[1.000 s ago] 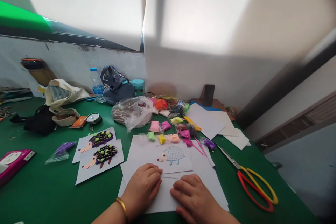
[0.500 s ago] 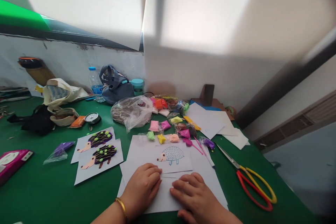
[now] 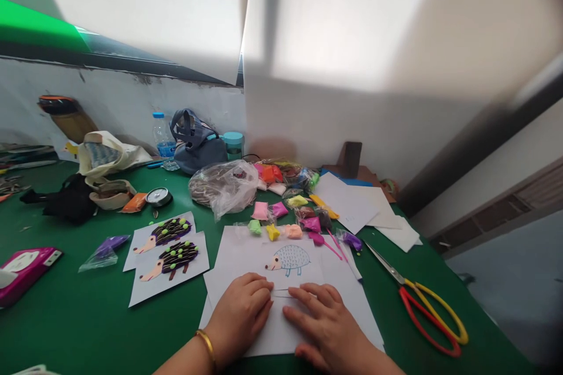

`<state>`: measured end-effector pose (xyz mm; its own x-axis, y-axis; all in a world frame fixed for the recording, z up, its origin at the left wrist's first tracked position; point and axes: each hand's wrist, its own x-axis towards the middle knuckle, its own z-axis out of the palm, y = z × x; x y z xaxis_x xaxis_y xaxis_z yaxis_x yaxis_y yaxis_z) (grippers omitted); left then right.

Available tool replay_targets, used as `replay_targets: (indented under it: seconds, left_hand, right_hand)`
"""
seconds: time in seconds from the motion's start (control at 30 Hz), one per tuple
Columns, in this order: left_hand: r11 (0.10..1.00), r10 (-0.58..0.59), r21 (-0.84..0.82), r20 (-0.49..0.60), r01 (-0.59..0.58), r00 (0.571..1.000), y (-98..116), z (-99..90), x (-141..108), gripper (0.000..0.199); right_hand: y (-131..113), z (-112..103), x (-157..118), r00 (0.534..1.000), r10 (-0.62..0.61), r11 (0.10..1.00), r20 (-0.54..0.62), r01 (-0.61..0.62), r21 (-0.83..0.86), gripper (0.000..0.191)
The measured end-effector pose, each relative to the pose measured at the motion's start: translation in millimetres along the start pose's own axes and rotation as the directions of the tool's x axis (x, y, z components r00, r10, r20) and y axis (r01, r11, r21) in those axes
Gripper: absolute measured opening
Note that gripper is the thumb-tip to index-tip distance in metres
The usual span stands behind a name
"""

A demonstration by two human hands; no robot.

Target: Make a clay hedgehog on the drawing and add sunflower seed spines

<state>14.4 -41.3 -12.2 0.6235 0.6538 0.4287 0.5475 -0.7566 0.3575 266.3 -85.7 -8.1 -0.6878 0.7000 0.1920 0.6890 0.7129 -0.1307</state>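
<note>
Hands?
Apart, both flat: left hand (image 3: 240, 316) and right hand (image 3: 328, 322) press a white sheet (image 3: 277, 334), seemingly to keep it steady.
Above them?
Blue-outlined hedgehog drawing (image 3: 288, 261).
Left of the left hand?
Two clay hedgehog cards (image 3: 169, 261), kept in sight, it seems.
Right of the right hand?
Red-and-yellow scissors (image 3: 433, 319), within easy reach.

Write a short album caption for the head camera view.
Left hand and right hand rest on white paper below a blue hedgehog drawing, beside two clay hedgehog pictures.
</note>
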Motion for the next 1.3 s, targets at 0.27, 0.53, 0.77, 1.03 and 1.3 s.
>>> replay_targets:
  seconds: [0.27, 0.53, 0.77, 1.03, 1.3]
  left_hand:
    - [1.000, -0.008, -0.011, 0.003, 0.008, 1.000, -0.3, 0.2, 0.0, 0.017]
    - [1.000, 0.012, -0.006, -0.004, -0.012, 1.000, -0.4, -0.4, -0.3, 0.017]
    - [1.000, 0.001, -0.005, -0.002, -0.001, 1.000, -0.1, -0.7, 0.3, 0.016]
    - [1.000, 0.011, -0.023, -0.035, -0.011, 0.999, 1.0, -2.0, 1.1, 0.018]
    - [1.000, 0.005, -0.020, -0.017, -0.005, 1.000, -0.7, -0.9, -0.3, 0.017]
  right_hand:
    - [2.3, -6.5, -1.0, 0.999, -0.031, 0.999, -0.015, 0.031, 0.020, 0.033]
    - [2.9, 2.3, 3.1, 0.997, 0.080, 0.997, -0.007, -0.080, 0.003, 0.034]
    - [-2.4, -3.7, 1.8, 0.990, 0.101, 0.994, -0.100, -0.096, 0.051, 0.029]
    - [-4.8, -1.9, 4.7, 0.999, 0.020, 0.999, -0.025, -0.019, 0.049, 0.040]
    - [-2.8, 4.2, 3.6, 0.991, 0.123, 0.992, -0.052, -0.122, 0.024, 0.042]
